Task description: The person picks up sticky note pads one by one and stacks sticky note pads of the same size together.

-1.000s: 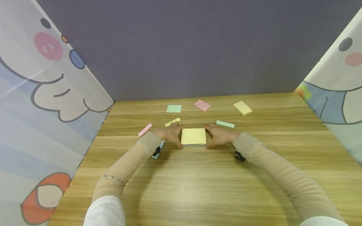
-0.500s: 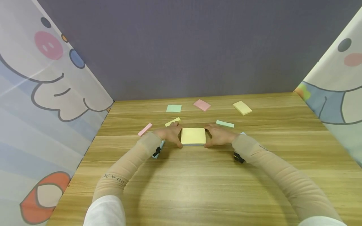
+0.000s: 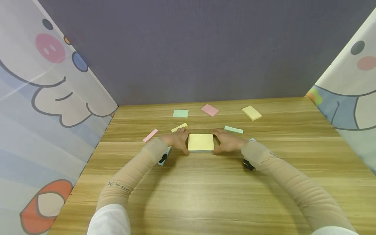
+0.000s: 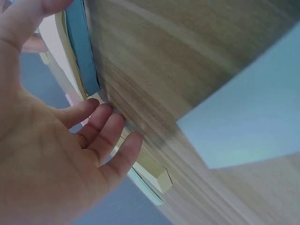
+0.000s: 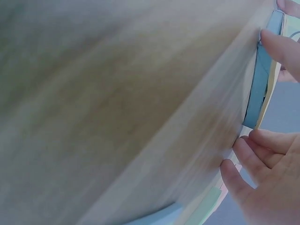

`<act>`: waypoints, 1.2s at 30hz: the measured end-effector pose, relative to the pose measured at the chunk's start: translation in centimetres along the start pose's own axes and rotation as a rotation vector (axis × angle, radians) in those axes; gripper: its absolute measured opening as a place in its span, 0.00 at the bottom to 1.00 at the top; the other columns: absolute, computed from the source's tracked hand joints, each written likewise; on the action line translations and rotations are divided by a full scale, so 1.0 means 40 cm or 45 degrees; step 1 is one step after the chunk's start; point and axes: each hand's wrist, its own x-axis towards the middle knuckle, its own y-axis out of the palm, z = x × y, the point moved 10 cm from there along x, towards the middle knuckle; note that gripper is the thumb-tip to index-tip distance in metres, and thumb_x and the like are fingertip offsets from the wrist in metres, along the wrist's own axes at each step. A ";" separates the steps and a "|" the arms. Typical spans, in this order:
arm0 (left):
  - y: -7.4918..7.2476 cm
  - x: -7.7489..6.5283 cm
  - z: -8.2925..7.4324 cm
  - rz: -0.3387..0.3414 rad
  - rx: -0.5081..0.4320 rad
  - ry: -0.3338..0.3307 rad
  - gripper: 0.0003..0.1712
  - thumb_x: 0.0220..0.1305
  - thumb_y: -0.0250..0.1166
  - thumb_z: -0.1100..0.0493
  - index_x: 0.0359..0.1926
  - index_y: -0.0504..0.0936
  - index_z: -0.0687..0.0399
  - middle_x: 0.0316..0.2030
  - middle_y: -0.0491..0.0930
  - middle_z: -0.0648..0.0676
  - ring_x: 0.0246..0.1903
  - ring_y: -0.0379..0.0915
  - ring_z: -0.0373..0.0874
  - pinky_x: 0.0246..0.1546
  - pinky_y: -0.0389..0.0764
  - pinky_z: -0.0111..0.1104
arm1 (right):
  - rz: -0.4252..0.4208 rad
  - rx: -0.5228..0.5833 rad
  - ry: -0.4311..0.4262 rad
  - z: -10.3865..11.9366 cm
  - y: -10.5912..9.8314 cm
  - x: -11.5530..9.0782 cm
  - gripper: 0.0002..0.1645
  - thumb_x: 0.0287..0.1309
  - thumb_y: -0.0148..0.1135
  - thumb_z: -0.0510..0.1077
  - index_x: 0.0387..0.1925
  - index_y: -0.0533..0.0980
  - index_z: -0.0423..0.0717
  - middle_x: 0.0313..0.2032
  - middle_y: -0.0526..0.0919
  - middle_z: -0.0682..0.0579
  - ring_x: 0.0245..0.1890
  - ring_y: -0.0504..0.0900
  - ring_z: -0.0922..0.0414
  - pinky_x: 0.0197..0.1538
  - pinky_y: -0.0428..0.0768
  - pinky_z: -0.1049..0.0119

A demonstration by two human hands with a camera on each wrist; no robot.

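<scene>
A yellow sticky note pad (image 3: 201, 142) lies flat on a blue sticky note pad (image 5: 258, 89), their edges nearly lined up, in the middle of the table. My left hand (image 3: 178, 141) holds the stack's left side, thumb at the near corner and fingers at the far one. On the right side my right hand (image 3: 229, 141) grips it the same way. In the left wrist view the blue pad (image 4: 80, 42) shows under the yellow one, and the lower fingers stay loosely bent.
Behind the hands lie green (image 3: 180, 113), pink (image 3: 210, 110) and yellow (image 3: 251, 112) pads. Narrow strips, pink (image 3: 150, 135), yellow (image 3: 176, 127), green (image 3: 233, 129) and blue (image 3: 161, 162), surround the hands. A grey partition (image 3: 205, 52) rises at the back.
The right hand and forearm have shifted very slightly left, and a blue corner now shows beside the right wrist. The left hand keeps its place at the stack.
</scene>
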 end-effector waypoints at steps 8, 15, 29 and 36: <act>-0.008 -0.002 -0.014 -0.032 -0.059 0.052 0.60 0.41 0.73 0.43 0.68 0.50 0.61 0.64 0.53 0.60 0.65 0.46 0.57 0.64 0.58 0.48 | 0.041 0.043 0.015 0.002 -0.001 0.001 0.61 0.41 0.69 0.61 0.67 0.50 0.34 0.68 0.48 0.36 0.68 0.47 0.39 0.66 0.52 0.43; -0.015 -0.004 -0.024 -0.057 -0.028 0.080 0.57 0.42 0.73 0.44 0.67 0.53 0.63 0.61 0.57 0.60 0.61 0.52 0.54 0.62 0.61 0.46 | 0.045 0.033 0.015 0.002 0.000 0.005 0.58 0.44 0.67 0.61 0.67 0.52 0.34 0.69 0.49 0.37 0.69 0.47 0.40 0.67 0.53 0.45; -0.013 -0.004 -0.022 -0.066 -0.029 0.100 0.54 0.44 0.72 0.47 0.66 0.54 0.63 0.57 0.59 0.57 0.57 0.56 0.49 0.60 0.64 0.40 | -0.012 -0.024 0.022 0.000 -0.005 0.007 0.56 0.42 0.68 0.62 0.65 0.56 0.36 0.67 0.54 0.36 0.67 0.53 0.40 0.65 0.58 0.46; -0.011 0.001 -0.019 -0.092 -0.023 0.106 0.53 0.44 0.73 0.48 0.66 0.55 0.62 0.58 0.59 0.57 0.58 0.58 0.48 0.61 0.64 0.37 | -0.045 -0.079 -0.001 0.004 -0.010 0.008 0.54 0.42 0.68 0.61 0.64 0.58 0.35 0.65 0.58 0.36 0.66 0.55 0.39 0.65 0.59 0.46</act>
